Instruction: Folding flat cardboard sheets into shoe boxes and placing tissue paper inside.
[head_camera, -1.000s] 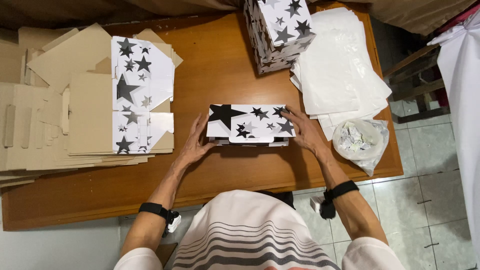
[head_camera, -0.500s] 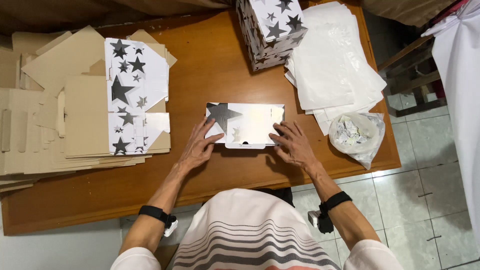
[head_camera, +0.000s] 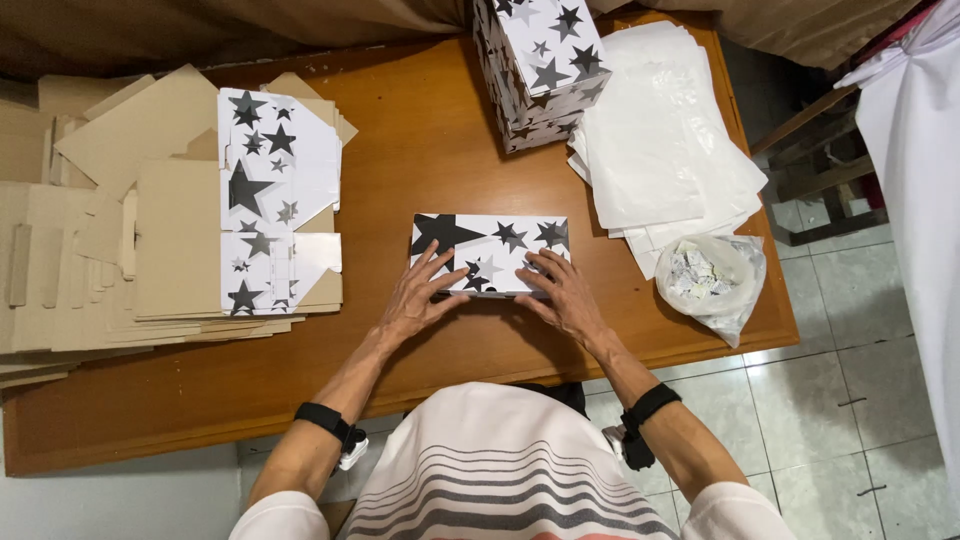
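A white box with black stars (head_camera: 490, 252) is pressed flat on the wooden counter (head_camera: 420, 150) under both hands. The left hand (head_camera: 418, 298) is laid on its near left edge with fingers spread, not clamped on anything; the right hand (head_camera: 562, 292) is spread likewise on the near right edge. Beyond the right hand, a stack of starred boxes (head_camera: 540, 65) is seen beside white paper sheets (head_camera: 665, 150), with a plastic bag (head_camera: 710, 280) to its right. Left of the left hand, flat cardboard blanks (head_camera: 150, 220) are piled.
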